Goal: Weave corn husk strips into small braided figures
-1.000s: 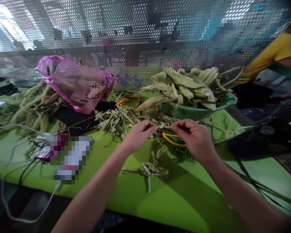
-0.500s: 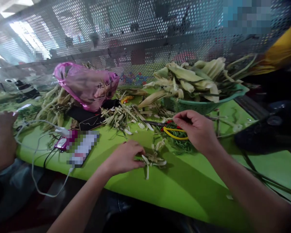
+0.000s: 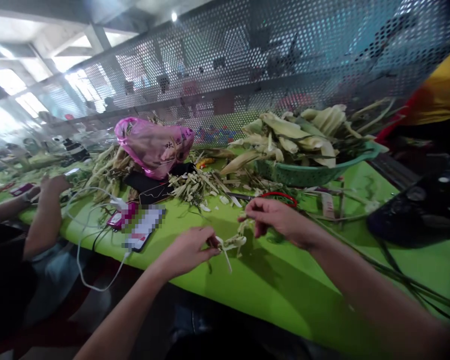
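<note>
My left hand [image 3: 193, 248] pinches one end of a small knotted piece of pale corn husk strips [image 3: 233, 243], just above the green table. From its upper end, husk runs to my right hand [image 3: 272, 218], whose thumb and fingers are closed on it. A loose strip hangs down beside my left fingertips. Behind my right hand lie scissors with a red handle [image 3: 285, 196], their blades partly hidden. A heap of cut husk bits [image 3: 195, 186] is spread just beyond my hands.
A green basket [image 3: 303, 175] heaped with corn husks [image 3: 296, 132] stands at the back right. Back left are a pink plastic bag [image 3: 153, 145], a phone [image 3: 145, 227] and a white cable [image 3: 108, 289]. Another person's arm [image 3: 45, 215] rests at the far left. A perforated metal screen [image 3: 217, 75] rises behind.
My right hand has moved left and down from beside the scissors to the husk piece, which is now stretched between both hands. The view has shifted, showing more ceiling.
</note>
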Action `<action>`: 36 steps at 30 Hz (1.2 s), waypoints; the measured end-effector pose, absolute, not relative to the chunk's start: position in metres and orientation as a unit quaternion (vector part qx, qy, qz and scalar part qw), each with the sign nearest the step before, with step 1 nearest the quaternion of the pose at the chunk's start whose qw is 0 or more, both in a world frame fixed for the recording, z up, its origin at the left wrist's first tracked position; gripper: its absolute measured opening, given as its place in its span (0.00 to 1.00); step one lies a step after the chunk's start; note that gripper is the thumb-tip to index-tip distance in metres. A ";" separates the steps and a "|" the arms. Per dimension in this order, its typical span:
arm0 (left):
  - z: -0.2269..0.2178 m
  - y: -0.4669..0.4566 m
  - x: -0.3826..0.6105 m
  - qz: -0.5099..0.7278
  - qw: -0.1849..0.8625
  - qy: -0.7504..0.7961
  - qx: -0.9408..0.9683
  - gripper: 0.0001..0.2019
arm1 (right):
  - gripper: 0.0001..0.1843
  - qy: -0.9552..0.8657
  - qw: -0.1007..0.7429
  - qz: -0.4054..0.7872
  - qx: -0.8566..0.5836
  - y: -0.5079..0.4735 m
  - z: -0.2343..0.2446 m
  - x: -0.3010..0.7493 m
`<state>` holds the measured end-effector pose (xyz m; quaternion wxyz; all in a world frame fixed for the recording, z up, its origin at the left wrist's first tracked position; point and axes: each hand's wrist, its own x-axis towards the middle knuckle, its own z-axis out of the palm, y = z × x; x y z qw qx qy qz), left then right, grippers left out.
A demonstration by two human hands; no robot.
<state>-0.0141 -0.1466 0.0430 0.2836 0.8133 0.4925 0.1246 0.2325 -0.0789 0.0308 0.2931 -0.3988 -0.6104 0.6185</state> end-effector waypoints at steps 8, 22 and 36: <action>0.040 -0.139 -0.020 0.217 0.387 0.488 0.752 0.05 | 0.17 -0.702 0.276 0.487 -0.441 -0.074 0.009 0.217; 0.029 -0.039 0.060 0.451 0.629 0.395 0.495 0.14 | 0.19 -0.529 0.497 0.389 -0.567 -0.058 0.036 0.250; 0.013 -0.053 0.076 0.404 0.641 0.358 0.545 0.06 | 0.17 -0.503 0.504 0.447 -0.542 -0.063 0.024 0.232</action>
